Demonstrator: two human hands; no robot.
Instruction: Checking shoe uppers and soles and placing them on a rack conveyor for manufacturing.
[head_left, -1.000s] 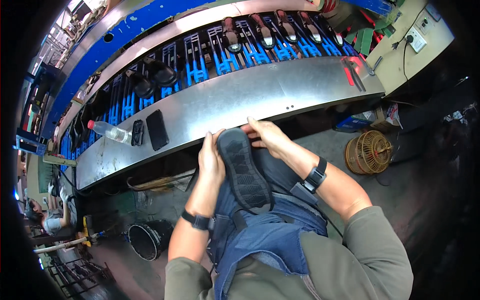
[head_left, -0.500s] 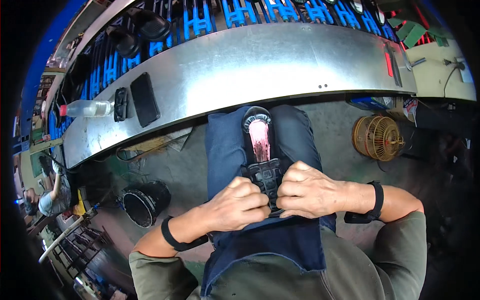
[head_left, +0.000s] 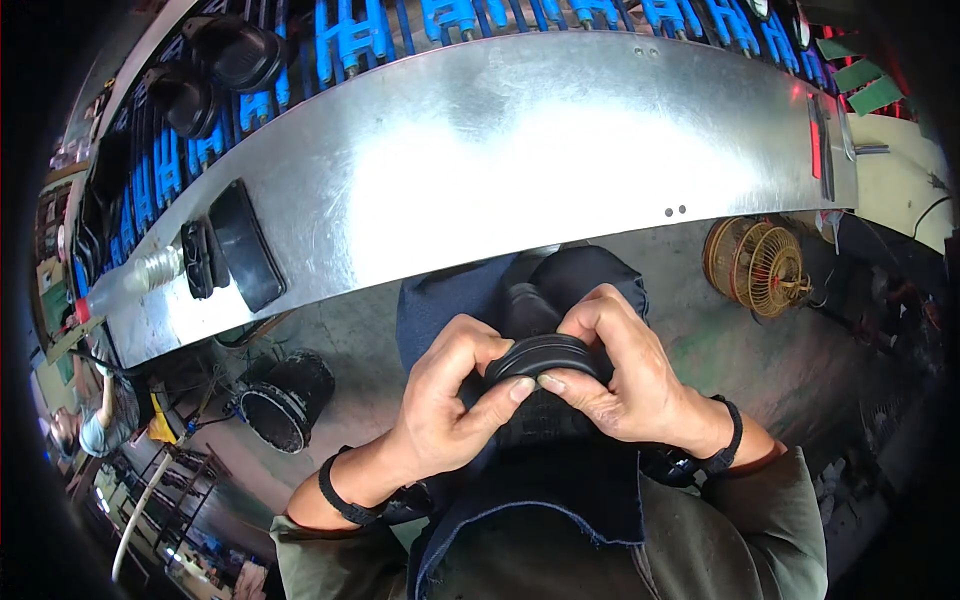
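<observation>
A black shoe (head_left: 545, 357) is held over my lap, its rounded end with the ridged sole edge facing up toward me. My left hand (head_left: 452, 392) grips the left side of that end, thumb pressed on the near edge and fingers curled round the far side. On the other side my right hand (head_left: 628, 385) does the same, so the two thumb tips almost meet at the middle. The rest of the shoe is mostly hidden below, dark against the dark blue apron (head_left: 530, 540).
A curved metal bench (head_left: 480, 110) lies ahead, bearing a phone (head_left: 247, 247), black case (head_left: 198, 262), clear bottle (head_left: 150, 270) and red-handled tool (head_left: 816, 148). Beyond stand blue racks (head_left: 360, 38). A bucket (head_left: 280, 405) and wicker cage (head_left: 760, 268) flank me. Another person (head_left: 95, 425) is far left.
Both hands have shifted from pressing the lugged sole to pinching the shoe's rounded end. The shoe has been tipped up, and its pink patch no longer shows. The view has shifted too.
</observation>
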